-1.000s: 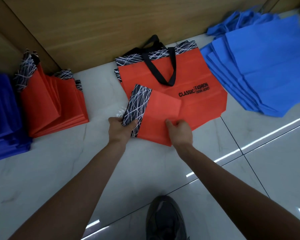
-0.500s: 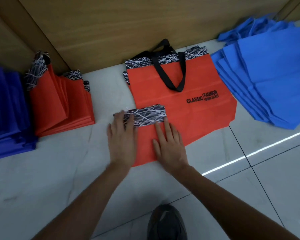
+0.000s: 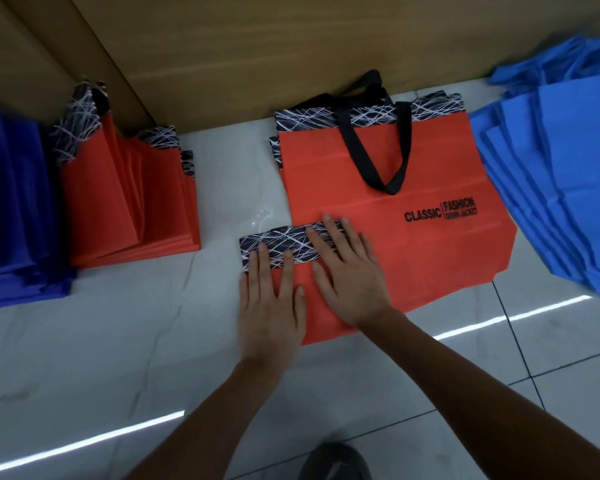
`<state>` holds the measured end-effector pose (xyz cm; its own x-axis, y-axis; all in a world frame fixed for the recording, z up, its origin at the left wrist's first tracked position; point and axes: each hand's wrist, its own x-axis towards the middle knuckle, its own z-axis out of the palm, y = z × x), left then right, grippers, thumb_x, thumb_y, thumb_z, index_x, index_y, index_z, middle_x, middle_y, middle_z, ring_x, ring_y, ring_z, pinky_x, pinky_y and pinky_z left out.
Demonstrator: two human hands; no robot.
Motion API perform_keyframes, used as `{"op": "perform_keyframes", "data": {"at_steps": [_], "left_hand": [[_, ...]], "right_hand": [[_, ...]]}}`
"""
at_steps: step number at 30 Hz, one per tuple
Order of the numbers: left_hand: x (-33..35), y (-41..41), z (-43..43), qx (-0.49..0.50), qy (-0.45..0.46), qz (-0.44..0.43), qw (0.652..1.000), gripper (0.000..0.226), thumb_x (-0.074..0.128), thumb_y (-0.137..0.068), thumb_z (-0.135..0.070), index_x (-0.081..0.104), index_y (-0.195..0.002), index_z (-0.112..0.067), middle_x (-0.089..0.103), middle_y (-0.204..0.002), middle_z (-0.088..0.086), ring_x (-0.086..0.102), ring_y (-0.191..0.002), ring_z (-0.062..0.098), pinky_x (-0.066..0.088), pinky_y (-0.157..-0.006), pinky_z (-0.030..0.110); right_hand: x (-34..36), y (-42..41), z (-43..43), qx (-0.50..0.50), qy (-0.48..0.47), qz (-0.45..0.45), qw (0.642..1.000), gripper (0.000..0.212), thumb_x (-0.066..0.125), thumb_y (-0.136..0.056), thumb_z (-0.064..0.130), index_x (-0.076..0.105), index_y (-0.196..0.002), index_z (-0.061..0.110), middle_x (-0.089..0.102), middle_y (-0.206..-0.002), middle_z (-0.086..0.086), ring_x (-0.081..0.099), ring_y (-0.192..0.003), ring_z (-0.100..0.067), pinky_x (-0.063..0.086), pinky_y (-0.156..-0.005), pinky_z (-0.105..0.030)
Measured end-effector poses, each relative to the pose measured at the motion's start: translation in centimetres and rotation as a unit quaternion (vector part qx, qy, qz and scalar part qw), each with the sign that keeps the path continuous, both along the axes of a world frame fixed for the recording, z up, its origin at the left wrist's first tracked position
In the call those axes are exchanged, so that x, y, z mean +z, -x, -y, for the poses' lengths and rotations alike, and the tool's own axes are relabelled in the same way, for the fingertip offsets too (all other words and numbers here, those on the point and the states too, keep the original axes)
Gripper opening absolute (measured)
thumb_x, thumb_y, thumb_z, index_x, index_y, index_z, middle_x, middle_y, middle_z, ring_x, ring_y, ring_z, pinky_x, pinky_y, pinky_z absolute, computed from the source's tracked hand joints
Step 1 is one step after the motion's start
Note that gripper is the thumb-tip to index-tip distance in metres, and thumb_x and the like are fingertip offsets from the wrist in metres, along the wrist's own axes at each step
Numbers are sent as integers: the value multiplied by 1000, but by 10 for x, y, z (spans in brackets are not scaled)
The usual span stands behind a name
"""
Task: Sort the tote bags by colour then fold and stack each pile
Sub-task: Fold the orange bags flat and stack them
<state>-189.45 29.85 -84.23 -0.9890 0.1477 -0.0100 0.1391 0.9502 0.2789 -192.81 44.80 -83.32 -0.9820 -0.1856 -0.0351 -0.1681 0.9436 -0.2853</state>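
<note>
The left hand (image 3: 271, 306) and right hand (image 3: 350, 275) lie flat with fingers spread, pressing the folded red bag (image 3: 278, 240) and hiding most of it. It overlaps the flat red bag (image 3: 430, 258). The frame edges cut off the dark blue pile (image 3: 11, 209) and the light blue pile (image 3: 561, 168). Bare floor (image 3: 84, 341) lies open to the left
</note>
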Motion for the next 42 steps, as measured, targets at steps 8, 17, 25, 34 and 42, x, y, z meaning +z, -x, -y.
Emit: {"op": "perform_keyframes", "data": {"at_steps": [8,17,25,34,42], "left_hand": [[0,1,-3,5,2,-3,1000,54,27,-95,-34,34,-143,-11,25,-150,23,23,-139,36,15,-112,43],[-3,-30,11,4,20,-8,1000,56,28,-93,-34,23,-146,-16,25,-149,26,21,-139,35,24,-110,45],[24,-25,10,84,-216,11,973,39,44,-94,-29,52,-128,-12,28,-145,25,36,-130,36,29,-109,36],[54,-19,37,204,-570,174,776,26,58,-89,-4,59,-107,-22,57,-98,-2,51,-54,0,42,-42,19],[95,-23,59,184,-607,153,758,24,57,-91,-9,59,-110,-24,56,-111,-9,60,-73,-1,49,-51,21]], "right_hand": [[3,-37,13,-9,-64,-18,998,51,29,-95,41,38,-143,26,31,-152,-7,27,-140,-31,21,-111,-50],[-1,-45,12,-14,-43,16,999,50,23,-98,43,28,-146,32,23,-156,-3,19,-143,-29,17,-112,-50],[3,-43,14,-42,-6,38,998,52,21,-97,46,28,-146,33,19,-157,0,10,-145,-26,10,-112,-45],[24,-49,25,-173,250,9,953,56,39,-97,40,30,-146,16,12,-158,-4,8,-144,-16,5,-114,-22],[88,-42,42,-400,478,214,752,47,45,-93,53,55,-98,7,61,-79,-7,62,-58,-17,45,-42,-24]]}}
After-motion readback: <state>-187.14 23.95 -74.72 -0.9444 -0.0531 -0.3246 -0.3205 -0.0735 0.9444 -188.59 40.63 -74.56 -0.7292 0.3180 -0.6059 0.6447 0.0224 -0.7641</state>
